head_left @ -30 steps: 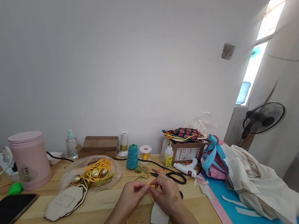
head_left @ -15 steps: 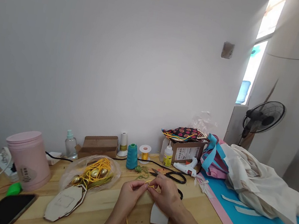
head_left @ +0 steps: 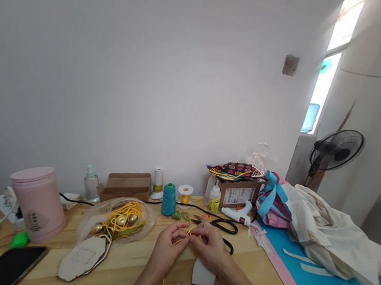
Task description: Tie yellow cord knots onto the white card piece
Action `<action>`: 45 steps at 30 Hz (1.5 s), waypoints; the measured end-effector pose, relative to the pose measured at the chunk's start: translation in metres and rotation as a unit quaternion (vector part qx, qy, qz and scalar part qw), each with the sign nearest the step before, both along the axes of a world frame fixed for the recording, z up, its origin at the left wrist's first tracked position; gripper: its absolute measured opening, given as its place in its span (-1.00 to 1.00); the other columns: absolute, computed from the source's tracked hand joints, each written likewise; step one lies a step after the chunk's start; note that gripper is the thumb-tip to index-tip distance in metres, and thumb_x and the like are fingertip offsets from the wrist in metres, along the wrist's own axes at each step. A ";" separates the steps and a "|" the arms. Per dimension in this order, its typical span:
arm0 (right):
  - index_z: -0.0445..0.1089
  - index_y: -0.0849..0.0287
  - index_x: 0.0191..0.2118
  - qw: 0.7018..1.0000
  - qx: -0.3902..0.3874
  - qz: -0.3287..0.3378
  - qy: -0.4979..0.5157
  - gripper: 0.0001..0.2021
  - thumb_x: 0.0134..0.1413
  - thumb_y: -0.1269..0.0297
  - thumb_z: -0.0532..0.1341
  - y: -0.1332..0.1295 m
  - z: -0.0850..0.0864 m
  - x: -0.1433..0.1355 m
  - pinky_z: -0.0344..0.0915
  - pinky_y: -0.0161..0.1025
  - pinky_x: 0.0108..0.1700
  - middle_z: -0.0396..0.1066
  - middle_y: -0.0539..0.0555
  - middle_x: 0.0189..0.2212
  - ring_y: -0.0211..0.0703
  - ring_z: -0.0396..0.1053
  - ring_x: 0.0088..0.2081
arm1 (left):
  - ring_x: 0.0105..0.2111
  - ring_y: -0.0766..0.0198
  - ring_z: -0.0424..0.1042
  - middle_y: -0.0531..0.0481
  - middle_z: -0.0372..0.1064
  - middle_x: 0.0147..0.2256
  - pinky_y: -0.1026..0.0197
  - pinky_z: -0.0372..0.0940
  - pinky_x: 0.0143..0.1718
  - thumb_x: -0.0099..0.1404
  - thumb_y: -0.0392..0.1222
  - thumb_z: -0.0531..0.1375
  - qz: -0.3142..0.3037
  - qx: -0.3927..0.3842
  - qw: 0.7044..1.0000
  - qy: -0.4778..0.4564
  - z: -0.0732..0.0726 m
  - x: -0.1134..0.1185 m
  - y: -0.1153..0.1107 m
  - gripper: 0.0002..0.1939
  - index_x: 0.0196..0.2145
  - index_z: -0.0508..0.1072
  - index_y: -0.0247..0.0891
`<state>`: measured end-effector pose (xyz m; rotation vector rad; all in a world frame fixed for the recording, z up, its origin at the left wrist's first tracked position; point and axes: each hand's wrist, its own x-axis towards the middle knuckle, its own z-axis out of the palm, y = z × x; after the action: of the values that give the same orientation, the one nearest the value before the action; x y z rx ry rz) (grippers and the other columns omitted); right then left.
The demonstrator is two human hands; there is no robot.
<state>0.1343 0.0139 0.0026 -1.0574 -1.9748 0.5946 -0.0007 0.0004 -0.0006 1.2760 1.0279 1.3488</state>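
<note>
My left hand (head_left: 169, 244) and my right hand (head_left: 208, 245) meet over the wooden table, fingertips pinched on a thin yellow cord (head_left: 190, 231). A small loop of the cord shows between the fingers, and one end hangs below my left hand. A white card piece (head_left: 203, 273) lies under my right hand. Just behind the hands are black-handled scissors (head_left: 223, 225) and a tangle of green thread (head_left: 181, 215). Another black handle shows partly beside my right hand.
Left: a pink canister (head_left: 38, 204), a phone (head_left: 10, 264), and a plastic bag (head_left: 145, 218) with yellow cords and gold beads. Along the wall stand a teal spool (head_left: 168, 200), a glue bottle (head_left: 214, 199) and a glue gun (head_left: 237, 213). White fabric (head_left: 337, 232) lies right.
My left fingers have lifted and spread slightly, and a small loop of yellow cord now stands up between the hands. The view has shifted very slightly.
</note>
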 end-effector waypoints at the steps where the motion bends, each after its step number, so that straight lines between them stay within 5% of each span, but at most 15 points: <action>1: 0.39 0.20 -0.44 1.000 -0.008 -0.002 0.025 -0.83 -0.14 0.33 0.07 0.002 -0.002 -0.001 0.08 -0.38 -0.43 0.18 0.00 -0.52 -0.28 0.17 -0.44 | -0.51 0.30 0.36 0.01 0.40 -0.59 0.31 0.20 -0.44 -0.13 -0.25 0.23 -0.005 -0.001 1.000 0.001 0.000 0.000 0.000 -0.66 -0.32 0.33 -0.36; 6: 0.31 0.22 -0.65 0.989 -0.050 0.000 0.140 -0.89 -0.23 0.36 0.12 0.003 0.001 -0.003 0.11 -0.34 -0.39 0.16 0.03 -0.54 -0.20 0.16 -0.40 | -0.57 0.32 0.35 0.02 0.40 -0.61 0.33 0.17 -0.50 -0.17 -0.22 0.26 0.002 -0.019 1.000 0.012 0.003 0.000 0.000 -0.65 -0.35 0.35 -0.36; 13: 0.13 0.16 -0.61 0.949 -0.114 0.080 0.285 -0.71 -0.03 0.14 -0.12 -0.010 0.039 0.024 0.16 -0.26 -0.34 0.21 0.08 -0.46 -0.17 0.19 -0.37 | -0.60 0.34 0.33 0.07 0.34 -0.67 0.34 0.17 -0.55 -0.25 -0.28 0.27 0.076 -0.037 0.996 0.004 0.000 -0.004 0.002 -0.73 -0.48 0.40 -0.36; 20: -0.08 0.15 -0.79 0.916 -0.047 0.012 0.398 -0.47 0.00 -0.04 -0.36 -0.001 0.056 0.071 0.14 -0.23 -0.35 0.00 0.00 -0.69 -0.24 0.05 -0.55 | -0.59 0.33 0.33 0.07 0.34 -0.66 0.34 0.18 -0.54 -0.26 -0.29 0.26 0.084 -0.047 0.995 0.005 0.000 -0.003 0.003 -0.74 -0.49 0.41 -0.37; 25: 0.22 0.19 -0.58 0.976 -0.094 0.016 0.197 -0.66 -0.12 -0.01 0.01 0.001 0.043 0.042 0.13 -0.30 -0.45 0.20 0.00 -0.60 -0.28 0.14 -0.53 | -0.56 0.30 0.34 0.04 0.37 -0.64 0.32 0.19 -0.51 -0.27 -0.29 0.26 0.083 -0.049 0.995 0.016 0.003 -0.002 0.001 -0.74 -0.49 0.41 -0.37; 30: 0.30 0.16 -0.34 0.999 0.017 -0.025 -0.042 -0.66 -0.35 0.14 0.22 -0.001 0.016 0.011 0.11 -0.36 -0.44 0.30 0.01 -0.40 -0.26 0.20 -0.44 | -0.55 0.28 0.35 0.04 0.37 -0.65 0.30 0.21 -0.48 -0.25 -0.29 0.25 0.076 -0.038 0.996 0.020 0.005 -0.002 0.000 -0.76 -0.50 0.43 -0.36; 36: 0.36 0.17 -0.48 0.994 -0.008 -0.046 -0.098 -0.89 -0.17 0.31 0.12 0.003 0.004 0.010 0.01 -0.41 -0.54 0.33 -0.04 -0.58 -0.33 0.20 -0.55 | -0.50 0.24 0.36 -0.03 0.43 -0.56 0.28 0.24 -0.45 -0.23 -0.27 0.25 0.056 -0.023 0.998 0.025 0.001 0.000 0.002 -0.83 -0.56 0.45 -0.35; 45: 0.36 0.15 -0.53 0.990 -0.009 -0.064 -0.122 -0.88 -0.18 0.33 0.08 0.000 0.012 0.013 -0.06 -0.43 -0.58 0.32 -0.05 -0.63 -0.33 0.18 -0.56 | -0.49 0.21 0.36 -0.07 0.45 -0.53 0.25 0.22 -0.44 -0.12 -0.16 0.20 0.007 -0.016 0.995 0.102 -0.007 -0.004 0.005 -0.79 -0.53 0.47 -0.37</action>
<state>0.1473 0.0136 0.0150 -1.3088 -2.0922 0.4317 -0.0047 0.0049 -0.0071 1.4053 1.1954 1.2268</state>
